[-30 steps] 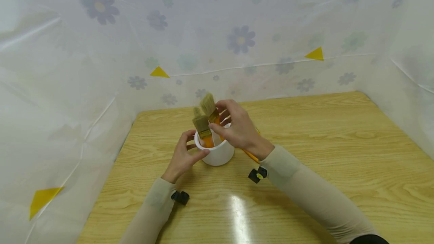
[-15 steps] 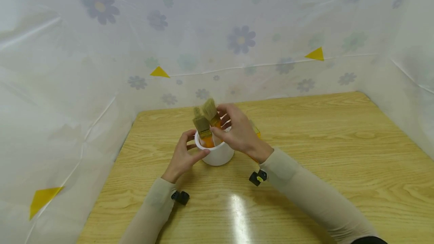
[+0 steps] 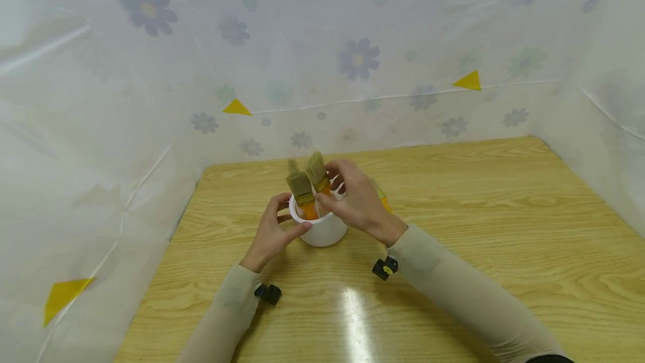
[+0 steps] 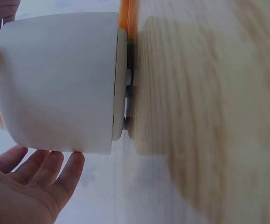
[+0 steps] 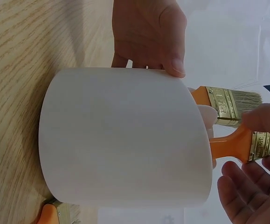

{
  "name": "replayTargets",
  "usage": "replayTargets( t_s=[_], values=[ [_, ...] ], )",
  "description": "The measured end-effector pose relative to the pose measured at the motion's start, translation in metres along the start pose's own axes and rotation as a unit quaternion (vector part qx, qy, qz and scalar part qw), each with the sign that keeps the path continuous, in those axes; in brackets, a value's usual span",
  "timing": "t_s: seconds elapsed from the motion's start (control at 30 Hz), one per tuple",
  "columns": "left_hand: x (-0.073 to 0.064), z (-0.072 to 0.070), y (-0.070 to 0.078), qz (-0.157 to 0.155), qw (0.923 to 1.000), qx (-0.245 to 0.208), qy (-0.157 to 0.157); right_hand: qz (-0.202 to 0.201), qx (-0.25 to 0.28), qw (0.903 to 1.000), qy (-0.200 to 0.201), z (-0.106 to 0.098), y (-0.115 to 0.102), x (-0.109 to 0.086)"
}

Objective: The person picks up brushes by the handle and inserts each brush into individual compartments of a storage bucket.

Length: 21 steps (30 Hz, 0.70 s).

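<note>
A white round container point(image 3: 325, 234) stands on the table with its opening up. My left hand point(image 3: 272, 231) grips its left side, thumb at the rim and fingers around the wall. Inside leans a paintbrush point(image 3: 300, 188) with an orange handle, bristles up. A second orange-handled paintbrush point(image 5: 237, 143) is pinched by my right hand point(image 3: 360, 200) near its metal band. This brush's handle end is down inside the container, hidden by the wall. White pieces point(image 5: 207, 114) show at the opening beside the handles.
Another orange paintbrush point(image 3: 381, 198) lies on the wooden table point(image 3: 478, 228) right of the container, partly hidden by my right hand. Flower-patterned sheeting point(image 3: 359, 60) hangs behind the table, and plain whitish sheeting point(image 3: 101, 184) borders its left.
My right hand has come down slightly and a little to the right, lowering its paintbrush deeper into the container; the brush stands more upright. The left hand and container have not moved.
</note>
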<state>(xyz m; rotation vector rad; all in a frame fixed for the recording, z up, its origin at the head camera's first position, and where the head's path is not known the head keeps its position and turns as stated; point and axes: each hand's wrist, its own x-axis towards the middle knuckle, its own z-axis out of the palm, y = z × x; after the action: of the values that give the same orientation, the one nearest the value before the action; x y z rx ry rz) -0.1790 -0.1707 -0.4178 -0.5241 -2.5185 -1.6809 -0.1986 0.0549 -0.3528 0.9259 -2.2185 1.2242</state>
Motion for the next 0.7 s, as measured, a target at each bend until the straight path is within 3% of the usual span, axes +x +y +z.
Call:
replayTargets(
  t_s=[0.3, 0.53, 0.63, 0.7],
  values=[
    [0.001, 0.001, -0.005, 0.002, 1.0, -0.003, 0.004, 0.0, -0.019, 0.9998, -0.002, 0.002, 0.003, -0.005],
    [0.0, 0.0, 0.007, -0.005, 0.9999, -0.009, -0.004, 0.005, -0.021, 0.9998, -0.006, 0.003, 0.006, -0.007],
    [0.0, 0.0, 0.006, -0.006, 0.9999, -0.007, -0.004, 0.008, -0.023, 0.9996, -0.01, 0.004, 0.006, -0.009],
    [0.002, 0.001, -0.005, -0.002, 1.0, -0.004, 0.0, 0.007, -0.027, 0.9996, -0.011, 0.004, 0.007, -0.01]
  ],
)
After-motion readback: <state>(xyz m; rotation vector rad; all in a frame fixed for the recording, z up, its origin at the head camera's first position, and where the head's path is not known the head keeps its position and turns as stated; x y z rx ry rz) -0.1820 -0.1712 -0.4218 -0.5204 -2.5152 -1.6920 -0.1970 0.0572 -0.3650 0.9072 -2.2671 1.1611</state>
